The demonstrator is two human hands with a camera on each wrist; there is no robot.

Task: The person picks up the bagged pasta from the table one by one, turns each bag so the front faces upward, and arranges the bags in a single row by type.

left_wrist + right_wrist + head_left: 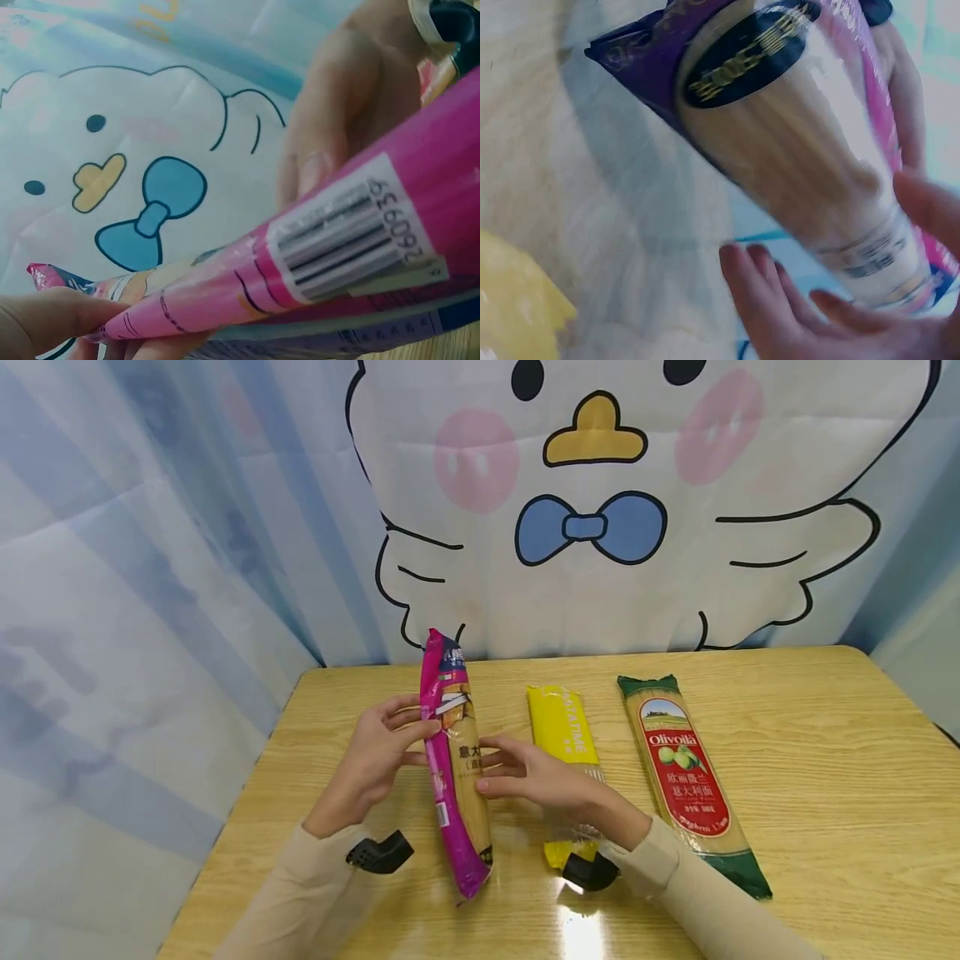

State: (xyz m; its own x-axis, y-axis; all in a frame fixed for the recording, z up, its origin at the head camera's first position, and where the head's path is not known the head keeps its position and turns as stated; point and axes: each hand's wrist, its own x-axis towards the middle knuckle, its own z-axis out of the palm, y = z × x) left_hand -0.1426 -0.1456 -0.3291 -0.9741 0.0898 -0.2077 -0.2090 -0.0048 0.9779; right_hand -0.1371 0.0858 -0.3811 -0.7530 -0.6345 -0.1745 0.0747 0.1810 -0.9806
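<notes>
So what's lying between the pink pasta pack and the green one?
The yellow pasta pack, flat on the table, partly under the right hand; the head view shows it.

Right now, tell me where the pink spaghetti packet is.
In the head view the pink spaghetti packet is left of centre on the wooden table, held between the left hand and right hand, just left of the yellow packet.
</notes>
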